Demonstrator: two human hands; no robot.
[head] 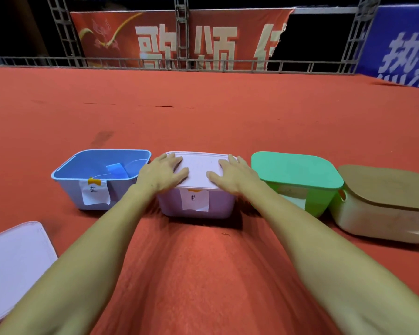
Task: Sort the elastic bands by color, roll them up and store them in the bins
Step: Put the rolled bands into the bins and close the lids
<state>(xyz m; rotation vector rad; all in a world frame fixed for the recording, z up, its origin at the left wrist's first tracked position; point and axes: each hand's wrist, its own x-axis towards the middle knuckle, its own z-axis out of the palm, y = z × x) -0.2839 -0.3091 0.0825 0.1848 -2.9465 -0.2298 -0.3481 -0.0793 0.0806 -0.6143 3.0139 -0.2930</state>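
Both hands lie flat on the pale lid (198, 169) of the purple bin (196, 201), which stands on the red carpet (203, 117). My left hand (161, 174) covers the lid's left end, fingers spread and nearly straight, thumb stretched toward the lid's centre, palm over the near-left corner; it grips nothing. My right hand (234, 174) mirrors it on the right end, fingers extended and slightly fanned, thumb pointing inward, pressing or resting on the lid without curling round it. Between the two thumbs the lid's bare middle shows, and below them, on the bin's near wall, hangs a white paper label (194, 199) with a handwritten character. Just outside my left hand stands the blue bin (68, 187), uncovered, its rim beside my knuckles; a rolled blue elastic band (116, 170) lies inside it, with a thin pale strand that I cannot identify, and a paper label (95, 192) with an orange tab is stuck on its near wall. Just outside my right hand sits the green bin (300, 175) with its lid on, and beyond that a beige bin (382, 213) with a brown lid. Near my left forearm a loose pale lid (15, 259) lies flat on the carpet.
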